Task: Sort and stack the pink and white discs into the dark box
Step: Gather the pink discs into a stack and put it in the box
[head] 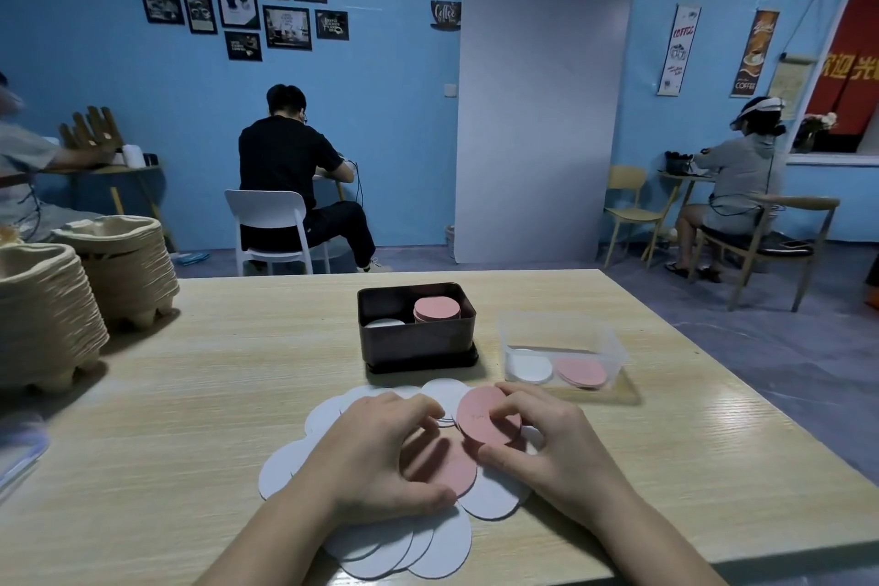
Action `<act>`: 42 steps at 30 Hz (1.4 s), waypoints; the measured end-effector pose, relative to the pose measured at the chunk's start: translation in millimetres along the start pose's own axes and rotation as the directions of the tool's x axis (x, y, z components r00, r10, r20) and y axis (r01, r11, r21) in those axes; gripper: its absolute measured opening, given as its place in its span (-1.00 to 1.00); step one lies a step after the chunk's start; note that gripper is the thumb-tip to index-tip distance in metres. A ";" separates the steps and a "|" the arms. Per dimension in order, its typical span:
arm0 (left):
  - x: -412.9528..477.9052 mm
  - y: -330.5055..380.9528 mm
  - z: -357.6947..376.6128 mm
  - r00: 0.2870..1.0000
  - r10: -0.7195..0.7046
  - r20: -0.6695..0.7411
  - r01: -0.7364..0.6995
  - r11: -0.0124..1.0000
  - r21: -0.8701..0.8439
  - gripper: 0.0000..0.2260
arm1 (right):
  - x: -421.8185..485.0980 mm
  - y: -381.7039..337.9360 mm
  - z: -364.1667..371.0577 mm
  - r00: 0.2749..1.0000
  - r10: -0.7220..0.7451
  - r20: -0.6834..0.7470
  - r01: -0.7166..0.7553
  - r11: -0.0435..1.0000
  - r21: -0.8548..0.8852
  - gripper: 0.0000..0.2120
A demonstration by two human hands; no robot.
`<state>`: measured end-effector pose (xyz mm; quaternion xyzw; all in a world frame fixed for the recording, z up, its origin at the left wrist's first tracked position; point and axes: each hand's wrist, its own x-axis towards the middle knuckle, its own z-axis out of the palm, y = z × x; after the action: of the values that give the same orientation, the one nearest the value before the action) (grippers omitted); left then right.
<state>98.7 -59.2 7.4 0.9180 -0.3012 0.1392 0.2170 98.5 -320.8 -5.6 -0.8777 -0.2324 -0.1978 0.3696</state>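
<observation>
A thin, round pink card disc (480, 416) was held in the right hand (556, 438), pinched at its rim between the thumb below and the curled fingertips above. It was lifted clear and tilted over a loose fan of flat white discs (285, 466) spread on the pale wood-grain table (190, 395). A second pink disc (447, 466) lay flat on that fan, under the left hand (376, 447).

The left hand was arched over the pile with its fingers bent. The fingertips were set down at twelve o'clock of the flat disc and the thumb at its six o'clock edge. Whether that disc was gripped or only pinned could not be told.

The discs were judged light, stiff enough to keep their shape, and apt to slide on one another. An edge pinch was thought the best hold, with the pile steadied by the other hand.

The dark rectangular box (416, 338), apparently metal, stood at twelve o'clock of the pile. In it a pink stack (436, 309) was seen at the right and a lower white stack (384, 324) at the left. A clear plastic tub (561, 338) with one white and a few pink discs lay at two o'clock. Stacked pulp trays (47, 300) stood at ten o'clock.
</observation>
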 end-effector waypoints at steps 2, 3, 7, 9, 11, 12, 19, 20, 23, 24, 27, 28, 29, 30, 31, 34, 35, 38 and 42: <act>0.4 0.7 -0.4 1.000 0.001 0.008 -0.002 0.999 0.033 -0.41 | -0.6 0.3 1.3 1.000 0.009 0.014 -0.009 1.000 0.003 -0.67; 0.5 0.9 -0.5 1.000 -0.003 0.004 0.003 0.999 0.044 -0.45 | -1.0 0.5 1.6 1.000 0.019 0.022 -0.020 1.000 0.019 -0.68; -0.2 2.6 -1.1 1.000 0.006 -0.030 -0.005 0.999 0.048 -0.57 | -1.2 0.2 0.3 0.998 0.066 0.018 -0.067 0.994 0.087 -0.68; 0.2 3.8 -2.3 0.999 0.005 -0.043 -0.005 1.000 0.017 -0.61 | -1.1 -0.8 -0.5 0.998 0.064 -0.002 -0.064 0.996 0.068 -0.67; 0.0 4.1 -2.6 0.998 -0.007 -0.055 0.004 0.999 -0.045 -0.64 | -1.2 -1.5 -1.0 0.998 0.064 -0.019 -0.063 0.997 0.049 -0.67; -0.9 3.9 -2.3 0.998 -0.021 -0.058 0.015 0.996 -0.089 -0.65 | -1.4 -0.8 -1.1 0.997 0.072 -0.024 -0.071 0.996 0.053 -0.69; -3.2 5.3 -3.0 0.987 -0.047 -0.157 0.019 0.984 -0.177 -0.67 | -1.2 3.1 0.4 0.998 0.063 -0.008 -0.063 0.998 0.023 -0.70; -3.5 5.7 -3.3 0.985 -0.041 -0.168 0.013 0.986 -0.166 -0.66 | -0.9 3.3 1.4 0.999 0.046 0.008 -0.046 0.999 0.014 -0.69; -4.1 6.4 -2.7 0.982 -0.024 -0.188 -0.001 0.991 -0.131 -0.64 | 1.1 -0.3 1.7 0.998 -0.026 0.049 0.026 1.000 0.005 -0.71; -4.2 6.6 -2.2 0.981 -0.016 -0.191 -0.008 0.992 -0.123 -0.63 | 1.8 -1.7 1.7 0.997 -0.056 0.054 0.055 0.998 0.013 -0.71; -3.5 6.4 -1.0 0.981 0.018 -0.194 -0.039 0.994 -0.105 -0.61 | 4.2 -4.7 3.3 0.990 -0.103 0.093 0.099 0.994 0.044 -0.63; -3.6 6.0 -1.0 0.981 0.023 -0.193 -0.044 0.994 -0.104 -0.61 | 5.2 -5.2 4.4 0.988 -0.104 0.110 0.098 0.993 0.066 -0.59; -3.5 5.0 -0.5 0.981 0.028 -0.194 -0.049 0.993 -0.104 -0.60 | 6.6 -6.0 5.5 0.986 -0.112 0.120 0.103 0.992 0.076 -0.57; -3.5 3.9 -0.1 0.980 0.034 -0.198 -0.055 0.993 -0.103 -0.60 | 8.3 -6.7 7.4 0.984 -0.125 0.125 0.118 0.991 0.065 -0.56; -3.6 2.9 0.5 0.978 0.041 -0.205 -0.063 0.993 -0.101 -0.60 | 10.2 -8.1 9.7 0.981 -0.142 0.133 0.138 0.990 0.039 -0.57; -4.1 0.9 2.5 0.976 0.053 -0.210 -0.076 0.991 -0.106 -0.59 | 13.2 -11.5 17.2 0.969 -0.175 0.172 0.179 0.984 -0.005 -0.67; -4.2 0.2 3.0 0.977 0.055 -0.204 -0.078 0.991 -0.105 -0.60 | 13.4 -12.0 18.6 0.969 -0.175 0.177 0.178 0.984 -0.003 -0.69; -4.2 -2.4 2.6 0.980 0.069 -0.189 -0.089 0.991 -0.098 -0.65 | 12.1 -10.9 18.1 0.976 -0.169 0.141 0.168 0.986 0.017 -0.72; -4.2 -3.4 2.2 0.976 0.080 -0.202 -0.102 0.990 -0.102 -0.70 | 10.1 -13.5 12.8 0.990 -0.138 0.043 0.135 0.988 0.069 -0.75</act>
<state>97.8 -55.7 2.8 0.8714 -0.3272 0.2223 0.2903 101.5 -300.4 -1.2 -0.8515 -0.3070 -0.1937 0.3784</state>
